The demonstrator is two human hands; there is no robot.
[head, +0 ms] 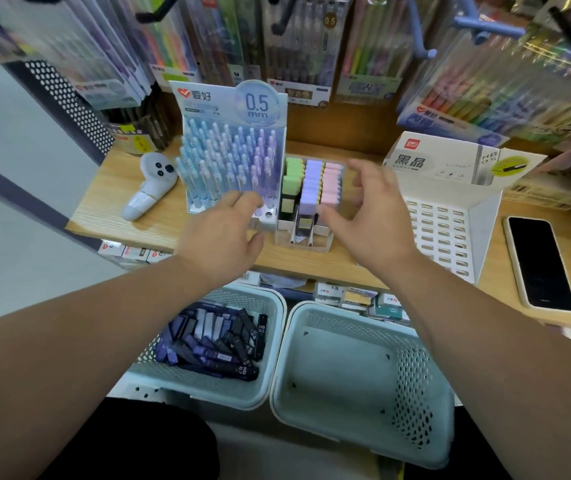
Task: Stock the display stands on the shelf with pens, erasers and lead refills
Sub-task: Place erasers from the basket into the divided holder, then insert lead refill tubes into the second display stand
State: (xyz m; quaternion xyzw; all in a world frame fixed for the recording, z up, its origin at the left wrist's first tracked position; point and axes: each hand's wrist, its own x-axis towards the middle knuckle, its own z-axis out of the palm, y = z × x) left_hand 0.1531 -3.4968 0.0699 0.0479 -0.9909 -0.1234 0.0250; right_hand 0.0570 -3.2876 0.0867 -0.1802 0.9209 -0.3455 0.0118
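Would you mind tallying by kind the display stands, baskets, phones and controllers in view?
Display stands: 3 (pen stand, eraser stand, lead refill stand)
Baskets: 2 (left basket, right basket)
Phone: 1
Controller: 1
Total: 7

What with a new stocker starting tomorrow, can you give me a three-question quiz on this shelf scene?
1. True or false: every slot of the white lead refill stand is filled.
2. What lies in the basket below the left hand? A) pens B) lead refill cases C) rulers
3. Fill in: in the clear eraser box, the erasers run green, purple, ____.

Key: 1 false, the visible slots are empty; 2 B; 3 pink.
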